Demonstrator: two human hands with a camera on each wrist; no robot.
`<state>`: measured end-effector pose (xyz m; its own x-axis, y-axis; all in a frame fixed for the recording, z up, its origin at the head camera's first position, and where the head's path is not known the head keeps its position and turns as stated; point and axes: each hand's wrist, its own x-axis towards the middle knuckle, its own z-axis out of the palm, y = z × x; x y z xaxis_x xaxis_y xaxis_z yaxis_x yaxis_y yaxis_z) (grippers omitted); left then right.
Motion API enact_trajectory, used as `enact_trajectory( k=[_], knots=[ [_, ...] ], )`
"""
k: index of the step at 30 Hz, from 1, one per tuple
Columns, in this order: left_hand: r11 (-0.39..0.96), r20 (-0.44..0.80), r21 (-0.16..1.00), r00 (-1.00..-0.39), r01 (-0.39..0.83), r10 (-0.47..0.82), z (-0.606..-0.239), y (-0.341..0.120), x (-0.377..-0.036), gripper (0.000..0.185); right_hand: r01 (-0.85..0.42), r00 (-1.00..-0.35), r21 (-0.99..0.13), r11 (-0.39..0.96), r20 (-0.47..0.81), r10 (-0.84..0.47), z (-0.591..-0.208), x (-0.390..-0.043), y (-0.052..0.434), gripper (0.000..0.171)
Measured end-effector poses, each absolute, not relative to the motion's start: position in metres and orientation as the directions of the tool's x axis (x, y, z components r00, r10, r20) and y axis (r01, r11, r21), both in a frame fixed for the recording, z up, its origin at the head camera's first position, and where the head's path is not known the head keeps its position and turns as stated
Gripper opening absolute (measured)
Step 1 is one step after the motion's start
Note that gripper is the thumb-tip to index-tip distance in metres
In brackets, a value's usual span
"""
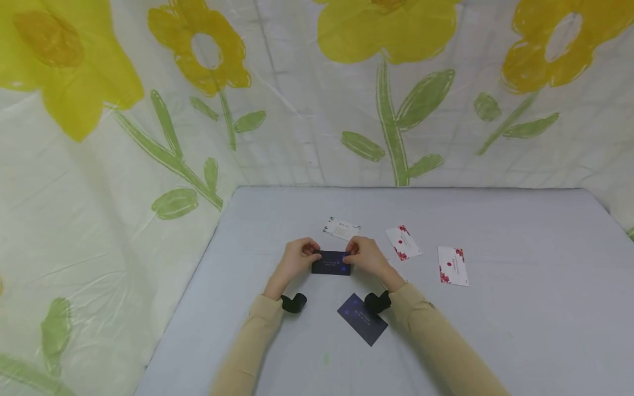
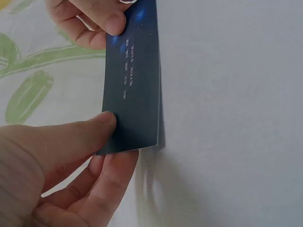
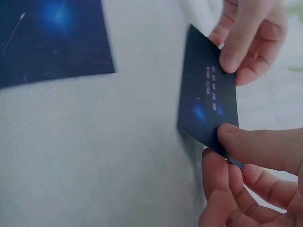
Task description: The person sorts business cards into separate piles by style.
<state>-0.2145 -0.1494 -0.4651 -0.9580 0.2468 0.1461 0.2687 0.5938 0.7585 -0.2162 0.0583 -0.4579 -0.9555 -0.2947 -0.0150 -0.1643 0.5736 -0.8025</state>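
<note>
A dark blue card (image 1: 331, 263) with small white print is held between both hands just above the grey table (image 1: 520, 341). My left hand (image 1: 297, 257) pinches its left end, thumb on the printed face. My right hand (image 1: 364, 256) pinches its right end the same way. In the left wrist view the card (image 2: 132, 80) stands on edge, with my left thumb (image 2: 75, 135) near its lower corner. The right wrist view shows the card (image 3: 207, 106) gripped by my right thumb (image 3: 255, 149) and fingers. A second dark blue card (image 1: 362, 319) lies flat near my right wrist.
Two white cards with red flower print (image 1: 403, 242) (image 1: 452, 265) lie flat to the right of the hands. Another white card (image 1: 342, 228) lies just beyond them. A plastic sheet with yellow flowers (image 1: 148, 110) hangs behind and to the left of the table.
</note>
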Motion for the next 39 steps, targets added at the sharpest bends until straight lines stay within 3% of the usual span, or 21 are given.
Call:
enact_trajectory(
  k=[11, 19, 29, 35, 39],
  knots=[
    [0.694, 0.198, 0.646, -0.948, 0.319, 0.25, -0.468, -0.143, -0.211, 0.011, -0.198, -0.958, -0.708, 0.677, -0.007, -0.287, -0.462, -0.218, 0.049, 0.021],
    [0.732, 0.162, 0.617, -0.956, 0.291, 0.244, -0.473, -0.143, -0.213, 0.011, -0.18, -0.955, -0.672, 0.718, -0.055, -0.291, -0.457, -0.216, 0.047, 0.023],
    [0.763, 0.123, 0.584, -0.959, 0.277, 0.254, -0.471, -0.141, -0.212, 0.007, -0.248, -0.945, -0.632, 0.734, -0.01, -0.327, -0.458, -0.215, 0.052, 0.016],
    [0.757, 0.198, 0.556, -0.939, 0.343, 0.28, -0.458, -0.138, -0.202, 0.005, -0.29, -0.94, -0.688, 0.665, 0.076, -0.331, -0.443, -0.204, 0.071, 0.011],
    [0.634, 0.218, 0.608, -0.868, 0.478, 0.446, -0.442, -0.132, -0.19, 0.013, -0.31, -0.93, -0.695, 0.649, 0.08, -0.359, -0.431, -0.184, 0.087, 0.01]
  ],
)
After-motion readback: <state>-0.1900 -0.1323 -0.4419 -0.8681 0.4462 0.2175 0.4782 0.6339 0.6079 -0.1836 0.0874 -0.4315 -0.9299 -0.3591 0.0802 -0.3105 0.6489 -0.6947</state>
